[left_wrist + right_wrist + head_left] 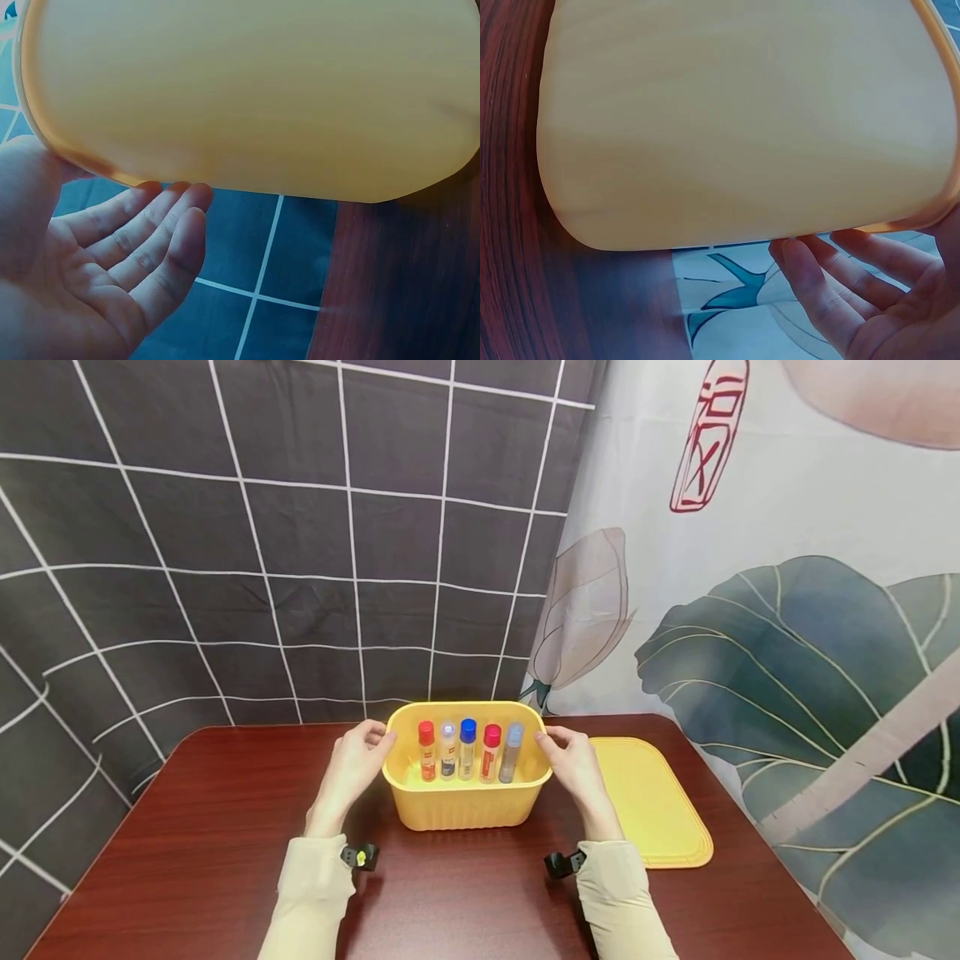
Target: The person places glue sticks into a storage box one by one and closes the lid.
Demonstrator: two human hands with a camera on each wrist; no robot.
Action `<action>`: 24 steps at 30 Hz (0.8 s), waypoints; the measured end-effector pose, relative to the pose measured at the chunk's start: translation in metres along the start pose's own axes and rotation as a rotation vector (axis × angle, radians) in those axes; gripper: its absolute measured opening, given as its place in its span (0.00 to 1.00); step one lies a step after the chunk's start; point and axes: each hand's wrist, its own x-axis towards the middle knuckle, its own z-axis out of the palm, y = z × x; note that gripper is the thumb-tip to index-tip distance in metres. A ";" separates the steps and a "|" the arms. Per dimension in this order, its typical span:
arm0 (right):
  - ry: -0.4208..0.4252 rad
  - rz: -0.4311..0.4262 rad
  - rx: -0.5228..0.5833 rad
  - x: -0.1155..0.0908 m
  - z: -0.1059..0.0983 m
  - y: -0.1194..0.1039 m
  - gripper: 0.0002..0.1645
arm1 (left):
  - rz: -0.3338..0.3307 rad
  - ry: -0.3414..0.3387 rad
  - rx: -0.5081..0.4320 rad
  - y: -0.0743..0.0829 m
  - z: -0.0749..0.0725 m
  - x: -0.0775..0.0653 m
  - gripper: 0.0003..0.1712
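A yellow plastic storage box (463, 810) stands on the table with its mouth open upward. My left hand (358, 762) grips its left end, thumb at the rim and fingers round the outside. At the opposite end my right hand (576, 767) holds the rim in the same way. Several slim capped tubes stand in a row inside: a red-capped tube (427, 752), a white-capped one, a blue-capped tube (467, 750), another red-capped one and a grey-blue tube (512, 753). In both wrist views the box wall (255, 97) fills the upper part, with fingertips right at its side.
A flat yellow lid (654, 806) lies on the dark red wooden table (217, 852), right of the box. Behind the table hang a grey cloth with white grid lines (285, 527) and a white cloth with a leaf print (810, 668).
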 end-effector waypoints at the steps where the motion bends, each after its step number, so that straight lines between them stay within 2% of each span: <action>1: 0.001 -0.006 0.000 0.000 0.000 0.001 0.23 | -0.004 0.001 -0.003 0.000 0.000 0.000 0.17; 14: 0.004 -0.013 -0.002 0.001 0.002 0.000 0.22 | -0.015 0.001 -0.035 -0.005 0.001 0.001 0.17; 24: 0.013 -0.051 0.015 0.002 0.000 0.002 0.21 | -0.017 0.013 -0.041 -0.004 0.002 0.001 0.16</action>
